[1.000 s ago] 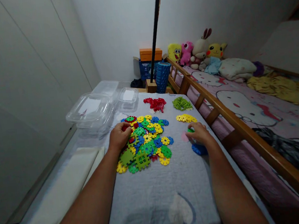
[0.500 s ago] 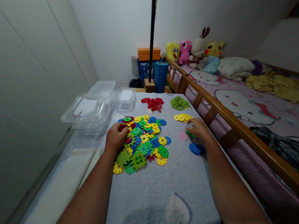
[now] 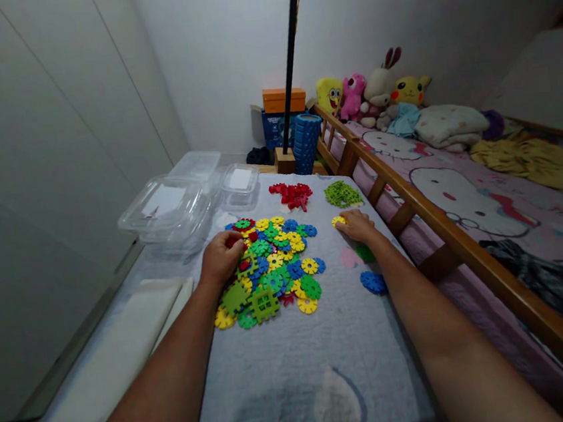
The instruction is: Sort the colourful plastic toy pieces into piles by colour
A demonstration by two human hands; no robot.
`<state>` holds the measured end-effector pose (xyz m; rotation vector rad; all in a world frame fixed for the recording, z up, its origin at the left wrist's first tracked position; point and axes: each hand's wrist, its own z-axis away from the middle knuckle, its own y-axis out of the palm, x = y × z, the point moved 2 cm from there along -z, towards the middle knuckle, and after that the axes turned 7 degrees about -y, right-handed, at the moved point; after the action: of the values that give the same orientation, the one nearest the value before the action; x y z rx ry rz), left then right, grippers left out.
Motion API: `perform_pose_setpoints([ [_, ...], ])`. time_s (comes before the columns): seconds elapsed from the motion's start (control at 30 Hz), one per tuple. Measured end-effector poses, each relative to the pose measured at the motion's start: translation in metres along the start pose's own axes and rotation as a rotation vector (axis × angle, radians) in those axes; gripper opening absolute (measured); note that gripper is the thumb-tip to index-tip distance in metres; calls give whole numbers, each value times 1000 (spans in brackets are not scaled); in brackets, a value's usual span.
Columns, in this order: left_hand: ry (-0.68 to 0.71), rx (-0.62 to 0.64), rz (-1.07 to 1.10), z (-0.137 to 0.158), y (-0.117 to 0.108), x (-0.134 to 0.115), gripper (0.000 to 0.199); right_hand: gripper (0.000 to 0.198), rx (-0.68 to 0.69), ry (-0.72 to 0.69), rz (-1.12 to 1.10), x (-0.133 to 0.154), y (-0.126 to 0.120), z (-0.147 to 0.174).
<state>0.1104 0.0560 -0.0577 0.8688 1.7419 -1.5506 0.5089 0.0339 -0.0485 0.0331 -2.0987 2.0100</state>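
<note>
A mixed heap of plastic snowflake discs and square building pieces (image 3: pixel 273 279) in yellow, green, blue and red covers the middle of the cloth. At the heap's far left edge is my left hand (image 3: pixel 220 261), its fingers pinched around a small red plastic piece (image 3: pixel 235 241). My right hand (image 3: pixel 359 225) is at the small pile of yellow discs (image 3: pixel 338 221), fingers closed at them and covering most of the pile. Just below that wrist lie green discs (image 3: pixel 365 252), partly hidden by the arm, and blue discs (image 3: pixel 372 282).
Red pieces (image 3: pixel 294 195) and light green pieces (image 3: pixel 343 194) form separate piles at the back. Clear plastic containers (image 3: pixel 170 206) stand at the left, near a folded pale cloth (image 3: pixel 120 355). A wooden bed rail (image 3: pixel 411 201) runs along the right; a black pole (image 3: pixel 291 62) rises behind.
My right hand has moved from the green discs up to the yellow ones, leaving green discs behind. The left hand stays at the heap's edge. The view has shifted slightly.
</note>
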Motion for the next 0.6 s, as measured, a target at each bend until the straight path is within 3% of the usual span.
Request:
perform_pose_setpoints([
  [0.23, -7, 14, -7, 0, 0, 0, 33, 45, 25, -47, 31, 1, 0, 8],
  [0.37, -18, 17, 11, 0, 1, 1, 35, 55, -117, -44, -12, 1, -13, 13],
  [0.47, -13, 11, 8, 0, 1, 2, 35, 50, -194, -92, -45, -5, -25, 23],
  [0.6, -2, 9, 11, -1, 2, 2, 36, 35, -75, -94, 5, -19, -28, 52],
])
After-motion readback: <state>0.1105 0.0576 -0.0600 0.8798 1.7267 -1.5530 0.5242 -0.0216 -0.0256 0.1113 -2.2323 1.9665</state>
